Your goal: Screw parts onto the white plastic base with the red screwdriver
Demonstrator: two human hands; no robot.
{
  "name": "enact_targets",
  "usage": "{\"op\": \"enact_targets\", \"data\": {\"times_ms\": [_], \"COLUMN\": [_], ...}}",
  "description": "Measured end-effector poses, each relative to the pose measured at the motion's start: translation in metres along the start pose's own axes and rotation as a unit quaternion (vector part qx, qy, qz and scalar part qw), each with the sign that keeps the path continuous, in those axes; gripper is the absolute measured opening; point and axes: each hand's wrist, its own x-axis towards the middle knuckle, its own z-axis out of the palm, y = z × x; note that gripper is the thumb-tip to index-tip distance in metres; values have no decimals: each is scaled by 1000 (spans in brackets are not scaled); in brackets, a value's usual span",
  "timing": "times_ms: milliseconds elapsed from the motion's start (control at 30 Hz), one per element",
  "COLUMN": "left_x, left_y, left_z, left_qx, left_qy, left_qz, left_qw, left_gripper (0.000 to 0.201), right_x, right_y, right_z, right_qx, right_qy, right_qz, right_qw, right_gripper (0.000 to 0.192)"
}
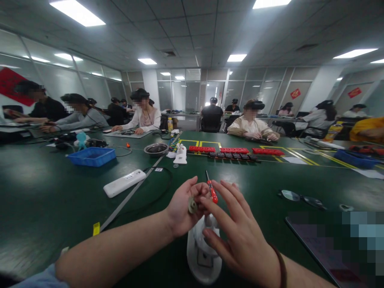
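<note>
On the green table [45,200], nearest the camera, a white plastic housing [202,256], lying partly under both hands. Directly above that housing, left hand [183,208] closed on a small grey gear-like part [192,205], pinched between thumb and fingers. Just right of the housing's top, right hand [237,236] with fingers spread yet gripping a red-handled screwdriver [211,188], tip up, touching the left thumb. Left of the housing, a white power strip [124,183]; right of it, eyeglasses [301,198]. Farther beyond the housing, a blue tray [91,156], a metal bowl [156,149], red parts strips [234,151], seated co-workers behind.
</note>
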Motion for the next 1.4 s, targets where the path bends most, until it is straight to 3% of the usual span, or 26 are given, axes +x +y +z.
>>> {"op": "enact_targets", "data": {"times_ms": [100,267,467,567,733,867,1033,1200,1267,1300,1333,1400], "left_x": [-5,-4,-15,-11,13,30,31,3,-12,-18,-22,-25], "left_y": [-5,-13,-28,-26,9,32,19,-4,-8,-9,-9,-9], "left_z": [18,24,33,31,-3,-51,-104,-118,-112,-108,-103,-94], "left_qx": [-36,-14,11,32,49,61,147,284,373,445,546,718], "left_qy": [37,80,36,39,120,173,195,140,88,53,13,-40], "left_qz": [-14,4,15,41,81,98,9,-11,-13,-7,14,61], "left_qw": [999,997,999,998,988,978,970,949,923,894,837,693], "left_gripper": [33,32,45,46,13,24,24,13,23,34,46,63], "right_x": [1,6,5,3,1,0,-4,-7,-7,-7,-7,-7], "right_y": [-7,-6,-3,-4,3,22,46,59,61,62,63,64], "right_z": [-1,6,11,6,-9,-8,14,35,40,43,45,49], "right_qx": [-30,-11,104,133,150,193,293,422,457,466,471,477], "right_qy": [-27,-6,107,166,167,151,127,84,72,63,53,32], "right_qz": [1,47,29,6,-22,48,175,275,302,314,323,338], "right_qw": [999,999,988,977,974,968,932,860,834,825,819,810], "right_gripper": [45,42,17,7,5,4,8,20,24,26,27,31]}}
